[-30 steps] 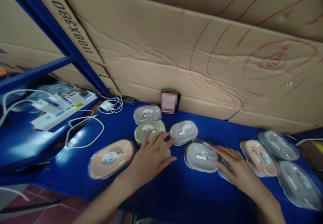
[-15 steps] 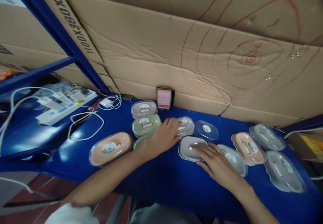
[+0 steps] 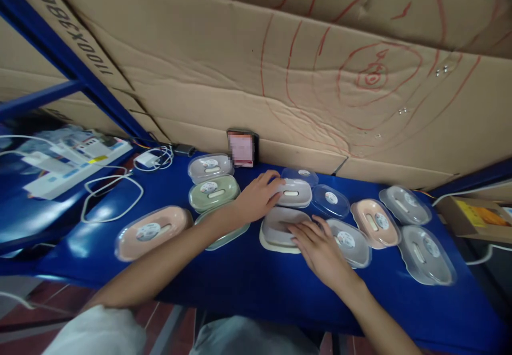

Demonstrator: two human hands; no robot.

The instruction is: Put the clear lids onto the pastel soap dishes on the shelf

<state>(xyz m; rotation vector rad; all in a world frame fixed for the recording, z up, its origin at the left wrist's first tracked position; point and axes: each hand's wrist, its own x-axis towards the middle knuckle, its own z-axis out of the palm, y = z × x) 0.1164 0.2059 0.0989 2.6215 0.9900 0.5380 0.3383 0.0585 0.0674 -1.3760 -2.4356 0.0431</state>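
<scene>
My left hand point(image 3: 260, 199) has its bent fingers and thumb at the left end of a grey oval plastic box point(image 3: 300, 199), with a pale oblong piece in its middle. Behind that box lies a clear lid point(image 3: 288, 174) with a round sticker. My right hand point(image 3: 323, 245) has its fingers curled over the right part of a nearer grey oval box point(image 3: 276, 222), whose cream-coloured lower edge shows at the front; my fingertips cover its middle. Another clear lid point(image 3: 328, 201) lies right of the rear box. A lidded grey box point(image 3: 354, 245) sits right beside my right hand.
Lidded boxes stand at left: peach point(image 3: 168, 224), green point(image 3: 214, 192), grey point(image 3: 198, 169). Another peach box point(image 3: 378, 235) and clear-lidded grey ones point(image 3: 424, 256) are at right. A phone-like screen point(image 3: 242, 150) leans on the cardboard point(image 3: 180, 94). Cables and a power strip point(image 3: 80, 168) lie left.
The rear grey box has lost its stickered clear cover, which now lies behind it. The nearer grey box shows more of its side and cream edge. My view has shifted right.
</scene>
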